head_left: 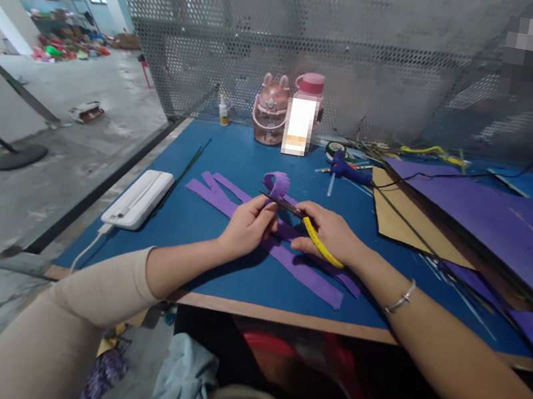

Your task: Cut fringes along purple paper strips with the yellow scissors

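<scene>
Between finger and thumb, my left hand (249, 225) pinches a curled purple strip (278, 184), whose looped end stands up above the fingers and shows small cuts along its edge. My right hand (326, 233) is closed round a pair of scissors (322, 245) with yellow handles. Their dark blades point left and lie against the strip, close to my left fingertips. Beneath both hands, several flat purple strips (307, 277) lie crosswise on the blue tabletop (177, 249).
A white power bank (139, 198) with a cable lies left. At the back stand a small glue bottle (223, 112), a pink jug (270, 116) and a pink-lidded bottle (310, 83). A blue glue gun (347, 168), tape (337, 151) and purple sheets (490, 221) occupy the right.
</scene>
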Demonstrator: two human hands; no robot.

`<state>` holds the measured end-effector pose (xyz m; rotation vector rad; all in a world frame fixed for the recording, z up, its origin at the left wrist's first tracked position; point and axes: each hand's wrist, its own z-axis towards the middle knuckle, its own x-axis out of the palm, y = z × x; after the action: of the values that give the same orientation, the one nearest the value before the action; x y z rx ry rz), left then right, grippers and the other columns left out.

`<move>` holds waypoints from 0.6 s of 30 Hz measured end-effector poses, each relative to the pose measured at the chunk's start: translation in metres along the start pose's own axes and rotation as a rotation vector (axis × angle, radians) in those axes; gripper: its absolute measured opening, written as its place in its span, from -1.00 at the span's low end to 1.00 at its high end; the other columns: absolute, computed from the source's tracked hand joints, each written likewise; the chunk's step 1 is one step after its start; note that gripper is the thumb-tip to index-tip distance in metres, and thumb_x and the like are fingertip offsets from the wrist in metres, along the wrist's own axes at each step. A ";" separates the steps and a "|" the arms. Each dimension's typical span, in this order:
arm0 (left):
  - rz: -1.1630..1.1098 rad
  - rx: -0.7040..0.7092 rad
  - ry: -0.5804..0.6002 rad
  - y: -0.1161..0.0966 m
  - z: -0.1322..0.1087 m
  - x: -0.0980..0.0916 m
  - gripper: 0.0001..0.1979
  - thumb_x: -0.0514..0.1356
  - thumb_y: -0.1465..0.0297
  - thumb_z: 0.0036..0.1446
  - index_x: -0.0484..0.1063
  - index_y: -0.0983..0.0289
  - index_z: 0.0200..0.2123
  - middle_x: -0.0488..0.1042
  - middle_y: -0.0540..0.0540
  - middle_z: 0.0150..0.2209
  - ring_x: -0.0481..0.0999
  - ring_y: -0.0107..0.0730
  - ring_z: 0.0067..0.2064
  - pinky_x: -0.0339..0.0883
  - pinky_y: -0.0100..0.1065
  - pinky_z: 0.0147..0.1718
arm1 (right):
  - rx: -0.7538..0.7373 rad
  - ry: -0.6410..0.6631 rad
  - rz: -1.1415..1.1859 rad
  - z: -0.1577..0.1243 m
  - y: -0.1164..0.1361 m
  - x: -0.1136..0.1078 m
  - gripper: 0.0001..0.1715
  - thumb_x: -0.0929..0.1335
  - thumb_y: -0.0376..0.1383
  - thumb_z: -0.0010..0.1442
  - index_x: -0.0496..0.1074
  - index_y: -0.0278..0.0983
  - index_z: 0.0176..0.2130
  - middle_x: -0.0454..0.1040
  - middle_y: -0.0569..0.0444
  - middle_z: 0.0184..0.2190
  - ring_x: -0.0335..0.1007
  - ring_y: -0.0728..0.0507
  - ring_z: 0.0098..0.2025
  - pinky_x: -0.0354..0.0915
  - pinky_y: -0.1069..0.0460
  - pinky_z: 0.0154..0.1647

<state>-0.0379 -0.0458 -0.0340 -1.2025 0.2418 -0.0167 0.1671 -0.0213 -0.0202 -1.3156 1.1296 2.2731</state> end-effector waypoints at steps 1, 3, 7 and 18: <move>0.005 -0.003 0.003 0.000 0.000 0.000 -0.67 -0.01 0.19 0.30 0.27 0.27 -0.42 0.33 -0.06 -0.58 0.25 -0.61 -0.63 0.14 -0.50 -0.60 | -0.004 -0.005 0.016 0.000 0.000 0.000 -0.28 0.39 0.18 0.02 0.37 -0.27 -0.03 0.48 -0.07 -0.11 0.41 -0.21 -0.18 0.27 -0.03 -0.19; 0.020 -0.005 0.009 0.000 -0.001 0.000 -0.66 -0.01 0.18 0.31 0.28 0.27 -0.44 0.33 -0.06 -0.58 0.25 -0.61 -0.63 0.15 -0.50 -0.59 | -0.001 -0.018 0.057 0.000 0.001 -0.001 -0.36 0.38 0.14 0.06 0.41 -0.28 -0.09 0.50 -0.03 -0.20 0.39 -0.16 -0.26 0.27 0.01 -0.24; -0.007 -0.009 0.010 0.001 0.000 0.000 -0.67 0.00 0.17 0.30 0.33 0.27 -0.36 0.34 -0.06 -0.57 0.25 -0.61 -0.63 0.15 -0.50 -0.59 | 0.026 -0.072 0.075 0.000 0.000 0.001 -0.48 0.40 0.07 0.09 0.46 -0.28 -0.16 0.50 0.06 -0.39 0.28 -0.05 -0.45 0.22 0.08 -0.41; -0.039 -0.050 -0.005 0.002 0.001 0.000 -0.68 0.01 0.14 0.29 0.35 0.28 -0.23 0.35 -0.08 -0.56 0.26 -0.61 -0.63 0.15 -0.51 -0.60 | 0.090 -0.089 0.032 0.000 0.001 -0.001 -0.47 0.39 0.05 0.09 0.44 -0.30 -0.13 0.46 0.09 -0.44 0.27 -0.04 -0.48 0.17 0.09 -0.45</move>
<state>-0.0384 -0.0443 -0.0354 -1.2572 0.2157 -0.0420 0.1671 -0.0213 -0.0187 -1.1596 1.2153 2.2511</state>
